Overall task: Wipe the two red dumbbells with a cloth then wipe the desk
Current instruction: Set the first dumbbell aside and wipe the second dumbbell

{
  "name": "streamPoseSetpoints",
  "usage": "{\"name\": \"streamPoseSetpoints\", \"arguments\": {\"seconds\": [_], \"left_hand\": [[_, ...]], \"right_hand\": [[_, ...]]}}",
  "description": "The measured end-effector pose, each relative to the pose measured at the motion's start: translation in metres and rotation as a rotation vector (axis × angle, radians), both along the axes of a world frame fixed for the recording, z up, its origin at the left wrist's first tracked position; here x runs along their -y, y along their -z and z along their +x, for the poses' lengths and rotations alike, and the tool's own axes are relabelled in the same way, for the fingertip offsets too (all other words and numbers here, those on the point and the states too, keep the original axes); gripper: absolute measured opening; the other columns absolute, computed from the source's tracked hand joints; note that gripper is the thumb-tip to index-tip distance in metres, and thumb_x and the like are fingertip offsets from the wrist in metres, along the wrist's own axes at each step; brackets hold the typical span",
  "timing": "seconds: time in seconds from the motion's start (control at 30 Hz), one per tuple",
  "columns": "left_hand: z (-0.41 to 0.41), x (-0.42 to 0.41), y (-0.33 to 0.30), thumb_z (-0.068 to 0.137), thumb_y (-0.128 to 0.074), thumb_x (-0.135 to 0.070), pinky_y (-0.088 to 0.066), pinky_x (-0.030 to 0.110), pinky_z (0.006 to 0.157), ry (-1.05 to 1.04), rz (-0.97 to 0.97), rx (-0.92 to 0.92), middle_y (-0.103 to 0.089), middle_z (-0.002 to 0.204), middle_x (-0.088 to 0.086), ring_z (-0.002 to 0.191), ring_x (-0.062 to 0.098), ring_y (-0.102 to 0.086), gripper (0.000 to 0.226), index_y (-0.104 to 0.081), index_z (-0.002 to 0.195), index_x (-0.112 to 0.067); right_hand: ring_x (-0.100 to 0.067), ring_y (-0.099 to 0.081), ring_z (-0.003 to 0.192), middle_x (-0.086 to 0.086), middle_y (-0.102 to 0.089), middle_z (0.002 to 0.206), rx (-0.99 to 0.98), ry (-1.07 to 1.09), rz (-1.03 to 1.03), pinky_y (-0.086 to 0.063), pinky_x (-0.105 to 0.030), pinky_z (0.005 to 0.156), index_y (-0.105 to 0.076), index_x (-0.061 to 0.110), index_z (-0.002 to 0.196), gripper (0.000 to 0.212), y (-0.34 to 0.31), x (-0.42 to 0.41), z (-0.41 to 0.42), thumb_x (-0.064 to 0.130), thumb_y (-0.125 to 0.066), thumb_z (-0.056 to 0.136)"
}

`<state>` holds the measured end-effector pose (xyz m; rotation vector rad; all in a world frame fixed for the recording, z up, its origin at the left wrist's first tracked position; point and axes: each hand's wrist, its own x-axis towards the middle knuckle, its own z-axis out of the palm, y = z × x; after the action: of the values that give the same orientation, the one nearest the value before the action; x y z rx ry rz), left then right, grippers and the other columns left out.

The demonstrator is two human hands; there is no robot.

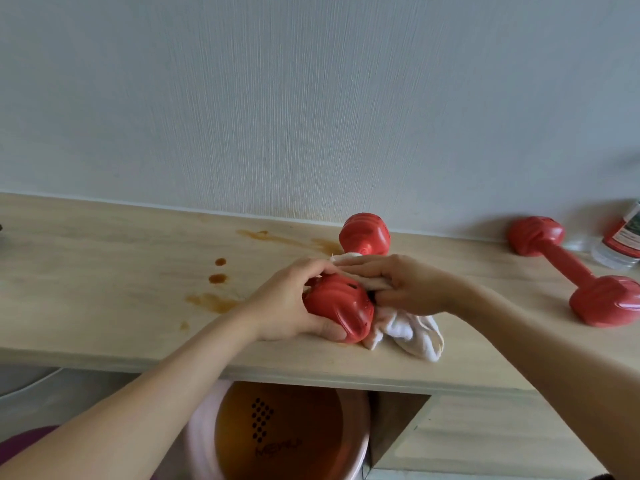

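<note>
A red dumbbell point(341, 303) lies end-on at the middle of the light wooden desk point(104, 271). My left hand point(291, 306) grips its near head. My right hand point(408, 285) holds a white cloth point(408, 330) wrapped round the dumbbell's handle; the cloth's loose end trails onto the desk. The far head stands up behind my hands. A second red dumbbell point(571, 271) lies untouched at the desk's right. Brown spill stains point(218, 277) mark the desk to the left and behind the dumbbell.
A clear bottle with a red label point(623, 237) stands at the far right against the wall. Under the desk's front edge sits a pink basin point(201, 431) of brownish water. A white wall rises right behind the desk.
</note>
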<state>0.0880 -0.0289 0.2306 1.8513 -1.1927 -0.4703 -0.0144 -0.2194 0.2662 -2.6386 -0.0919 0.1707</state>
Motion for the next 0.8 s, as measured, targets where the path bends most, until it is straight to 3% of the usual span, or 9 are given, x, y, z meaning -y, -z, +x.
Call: {"name": "streamPoseSetpoints", "arguments": {"seconds": [0.07,0.13,0.23,0.3,0.4,0.5,0.57,0.67,0.8], "left_hand": [[0.002,0.001,0.004,0.049,-0.092,-0.026,-0.05,0.022,0.087,-0.021,-0.017,-0.075,-0.057,0.112,-0.014,0.106,0.004,-0.055,0.07,-0.059,0.11,-0.031],[0.003,0.003,0.006,0.044,-0.093,-0.032,-0.053,0.025,0.084,-0.043,-0.04,-0.101,-0.061,0.108,-0.01,0.102,0.008,-0.058,0.069,-0.061,0.105,-0.03],[0.002,0.004,0.007,0.039,-0.091,-0.043,-0.055,0.028,0.082,-0.056,-0.046,-0.094,-0.065,0.102,-0.008,0.097,0.008,-0.06,0.066,-0.061,0.097,-0.032],[0.003,0.002,0.008,0.037,-0.09,-0.046,-0.055,0.026,0.081,-0.064,-0.048,-0.108,-0.066,0.1,-0.007,0.096,0.008,-0.061,0.066,-0.061,0.094,-0.033],[0.007,-0.003,0.01,0.038,-0.089,-0.045,-0.054,0.026,0.082,-0.064,-0.035,-0.146,-0.066,0.1,-0.007,0.094,0.01,-0.063,0.064,-0.059,0.093,-0.033],[0.009,-0.007,0.015,0.04,-0.091,-0.041,-0.054,0.027,0.082,-0.049,0.012,-0.169,-0.066,0.097,-0.007,0.091,0.012,-0.065,0.067,-0.056,0.095,-0.029],[0.009,-0.005,0.016,0.04,-0.093,-0.038,-0.054,0.028,0.082,-0.046,0.015,-0.169,-0.067,0.095,-0.008,0.09,0.012,-0.066,0.069,-0.057,0.098,-0.026],[0.009,-0.003,0.014,0.048,-0.092,-0.026,-0.052,0.024,0.076,-0.03,0.01,-0.16,-0.067,0.087,-0.008,0.08,0.007,-0.064,0.056,-0.057,0.091,-0.024],[0.008,-0.004,0.006,0.053,-0.09,-0.027,-0.051,0.021,0.079,-0.019,0.071,-0.113,-0.065,0.096,-0.007,0.086,0.005,-0.063,0.057,-0.053,0.097,-0.024]], "right_hand": [[0.015,-0.033,0.118,0.017,-0.045,0.137,0.087,0.038,-0.025,-0.02,0.006,0.093,-0.055,0.02,0.131,0.064,0.004,-0.002,0.005,-0.013,-0.05,0.077],[0.01,-0.041,0.113,0.012,-0.052,0.13,0.177,0.086,-0.069,-0.021,0.008,0.086,-0.062,0.009,0.123,0.058,0.008,-0.003,0.013,-0.018,-0.049,0.073],[-0.012,-0.05,0.121,0.005,-0.055,0.133,0.29,0.169,-0.126,-0.031,-0.007,0.095,-0.065,0.012,0.119,0.061,0.015,0.006,0.026,-0.018,-0.05,0.068],[-0.018,-0.05,0.124,0.005,-0.054,0.134,0.301,0.17,-0.15,-0.034,-0.015,0.097,-0.064,0.018,0.121,0.065,0.016,0.005,0.029,-0.016,-0.052,0.067],[0.004,-0.041,0.123,0.02,-0.045,0.133,0.231,0.091,-0.07,-0.02,0.005,0.092,-0.057,0.019,0.128,0.063,0.014,-0.002,0.014,-0.014,-0.054,0.075],[0.027,-0.03,0.117,0.036,-0.035,0.129,0.147,0.0,0.005,-0.021,0.003,0.097,-0.053,0.026,0.131,0.066,0.015,0.001,0.0,-0.014,-0.055,0.079],[0.012,-0.04,0.124,0.025,-0.044,0.135,0.187,0.028,0.026,-0.028,-0.008,0.103,-0.058,0.025,0.127,0.063,0.019,0.005,0.006,-0.015,-0.057,0.077],[-0.012,-0.047,0.126,0.008,-0.049,0.139,0.266,0.135,-0.095,-0.02,0.003,0.094,-0.058,0.021,0.128,0.063,0.025,0.011,0.023,-0.013,-0.057,0.075],[-0.018,-0.047,0.128,0.005,-0.048,0.141,0.281,0.182,-0.145,-0.015,0.006,0.09,-0.055,0.02,0.13,0.063,0.028,0.016,0.03,-0.011,-0.056,0.075]]}}
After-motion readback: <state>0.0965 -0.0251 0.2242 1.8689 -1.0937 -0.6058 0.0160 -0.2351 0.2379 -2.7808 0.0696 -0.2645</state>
